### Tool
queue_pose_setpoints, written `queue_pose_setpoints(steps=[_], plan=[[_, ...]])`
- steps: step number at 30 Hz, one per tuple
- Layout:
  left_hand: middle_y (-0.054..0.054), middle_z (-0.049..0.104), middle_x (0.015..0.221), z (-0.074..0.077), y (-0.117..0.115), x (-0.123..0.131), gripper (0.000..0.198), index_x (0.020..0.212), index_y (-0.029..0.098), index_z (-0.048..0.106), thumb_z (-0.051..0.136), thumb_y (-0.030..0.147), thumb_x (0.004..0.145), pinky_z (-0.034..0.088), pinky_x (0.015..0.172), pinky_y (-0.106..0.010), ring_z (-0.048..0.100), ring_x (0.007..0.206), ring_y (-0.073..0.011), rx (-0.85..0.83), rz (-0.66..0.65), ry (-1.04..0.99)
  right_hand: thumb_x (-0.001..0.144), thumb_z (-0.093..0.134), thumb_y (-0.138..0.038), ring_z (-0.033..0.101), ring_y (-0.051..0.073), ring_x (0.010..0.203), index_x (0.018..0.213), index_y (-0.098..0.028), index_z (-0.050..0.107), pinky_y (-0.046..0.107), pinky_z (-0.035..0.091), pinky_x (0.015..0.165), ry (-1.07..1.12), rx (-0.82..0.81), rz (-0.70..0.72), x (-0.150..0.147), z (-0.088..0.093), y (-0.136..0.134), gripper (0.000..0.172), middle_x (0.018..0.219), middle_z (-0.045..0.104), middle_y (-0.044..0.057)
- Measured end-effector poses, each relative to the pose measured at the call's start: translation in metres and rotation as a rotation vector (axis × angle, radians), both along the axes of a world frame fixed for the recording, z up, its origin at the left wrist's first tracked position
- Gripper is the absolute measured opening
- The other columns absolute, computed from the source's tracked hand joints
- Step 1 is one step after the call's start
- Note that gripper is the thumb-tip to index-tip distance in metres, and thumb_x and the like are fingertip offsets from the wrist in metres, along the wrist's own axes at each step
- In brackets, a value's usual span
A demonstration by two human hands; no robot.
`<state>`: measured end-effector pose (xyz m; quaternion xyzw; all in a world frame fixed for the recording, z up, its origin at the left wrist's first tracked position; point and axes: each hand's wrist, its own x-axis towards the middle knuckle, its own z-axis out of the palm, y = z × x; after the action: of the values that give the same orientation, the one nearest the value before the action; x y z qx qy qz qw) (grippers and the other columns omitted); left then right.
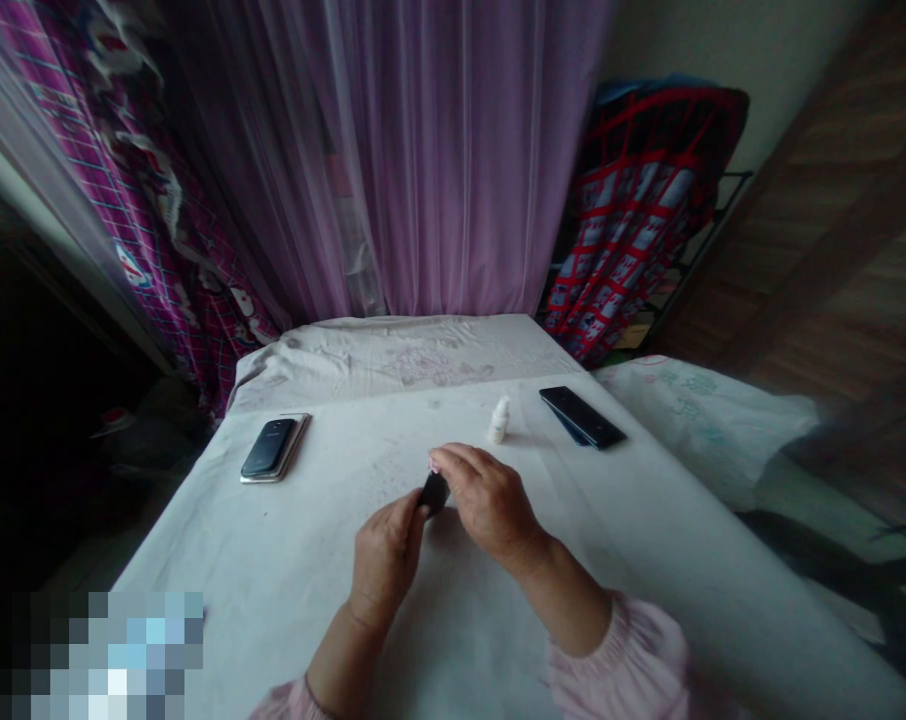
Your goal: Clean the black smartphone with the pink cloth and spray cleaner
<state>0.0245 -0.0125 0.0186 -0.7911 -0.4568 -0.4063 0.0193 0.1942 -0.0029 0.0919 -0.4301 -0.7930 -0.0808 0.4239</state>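
Note:
My left hand [388,560] grips a dark phone [434,492] by its lower left edge, holding it tilted above the white-covered table. The fingers of my right hand [492,500] are closed at the phone's upper edge, pinching a small pale pink bit of cloth [433,464] against it. Most of that cloth is hidden by the fingers. Just beyond my right hand, a small white spray bottle [499,420] stands upright.
On the left lies a black phone [268,447] on top of a lighter one [295,450]. To the right, a black phone [584,417] partly covers a dark blue one [573,430]. A white cloth [333,580] covers the table; purple curtains [460,150] hang behind it.

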Motion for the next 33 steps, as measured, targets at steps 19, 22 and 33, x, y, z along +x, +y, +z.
queue_pose_setpoints(steps=[19, 22, 33], plan=[[0.0, 0.067, 0.063, -0.003, -0.003, -0.013, 0.029, 0.093, 0.019, 0.066, 0.042, 0.034, 0.096, 0.048, 0.053, -0.021, 0.063, 0.052, -0.014, -0.222, 0.053, -0.237, 0.094, 0.044, -0.046, 0.068, 0.019, 0.08, 0.102, -0.017, 0.07, 0.028, 0.053, 0.076, 0.667, -0.56, 0.044, -0.009, -0.076, 0.008, 0.04, 0.086, 0.073, 0.007], [-0.001, 0.069, 0.068, -0.002, -0.001, -0.014, 0.028, 0.091, 0.02, 0.067, 0.047, 0.038, 0.093, 0.05, 0.059, -0.023, 0.064, 0.058, -0.0156, -0.295, 0.054, -0.34, 0.094, 0.04, -0.051, 0.065, 0.018, 0.076, 0.096, -0.018, 0.069, 0.027, 0.05, 0.072, 0.633, -0.627, 0.06, -0.012, -0.087, 0.008, 0.044, 0.08, 0.071, 0.006], [-0.004, 0.071, 0.078, -0.014, 0.009, -0.013, 0.056, 0.095, 0.014, 0.071, 0.069, 0.065, 0.071, 0.053, 0.062, -0.028, 0.065, 0.071, -0.0196, -0.8, 0.07, -1.083, 0.093, 0.038, -0.057, 0.039, 0.01, 0.046, 0.067, -0.021, 0.049, 0.021, 0.033, 0.047, 0.581, -0.873, 0.148, -0.013, -0.096, 0.0, 0.045, 0.048, 0.04, -0.006]])
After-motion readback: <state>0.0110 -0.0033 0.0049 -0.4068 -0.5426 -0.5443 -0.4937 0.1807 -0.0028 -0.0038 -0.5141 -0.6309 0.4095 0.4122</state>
